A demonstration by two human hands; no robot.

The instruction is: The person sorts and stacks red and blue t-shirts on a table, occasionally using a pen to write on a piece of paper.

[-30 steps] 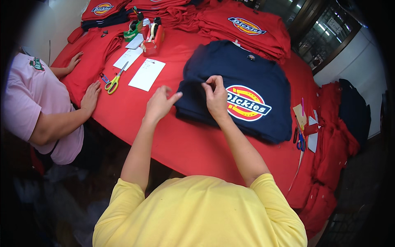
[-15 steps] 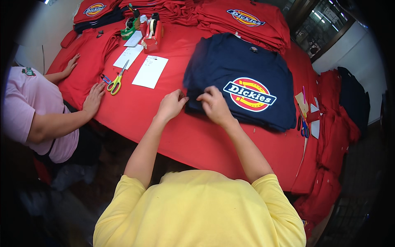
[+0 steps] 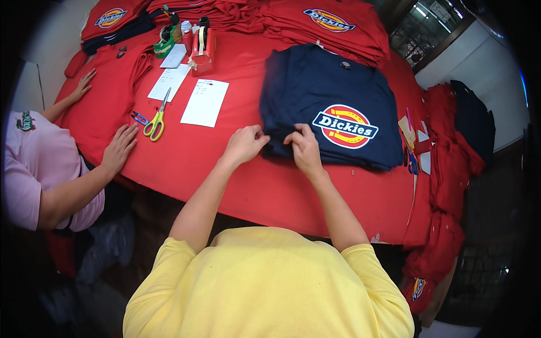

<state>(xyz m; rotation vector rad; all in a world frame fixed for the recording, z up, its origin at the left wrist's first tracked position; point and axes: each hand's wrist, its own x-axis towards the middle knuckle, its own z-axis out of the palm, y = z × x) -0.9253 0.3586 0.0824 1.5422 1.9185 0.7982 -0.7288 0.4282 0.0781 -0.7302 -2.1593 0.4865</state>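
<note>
A stack of navy T-shirts (image 3: 315, 73) lies on the red-covered table in front of me, with a round, coloured chest print facing up. My left hand (image 3: 246, 145) is at the stack's near left corner, thumb and fingers pinched together on the dark fabric's edge. Just to its right, my right hand (image 3: 305, 149) rests over the same near left part, between that corner and the print. Its fingers are curled in on the navy cloth, and a fold between the two hands is partly hidden.
At left, a co-worker in pink lays both hands near a red shirt (image 3: 101, 96). Close by are yellow-handled scissors (image 3: 155, 123), thread snips (image 3: 139, 118), paper sheets (image 3: 205, 102) and a red tape dispenser (image 3: 203, 53). Red shirts (image 3: 329, 34) are piled behind; blue-handled scissors (image 3: 413, 163) lie at right.
The whole view has shifted slightly. My hands stay at the stack's near left corner, moving a little to the right. The co-worker's nearer hand has drawn slightly away from the yellow-handled scissors.
</note>
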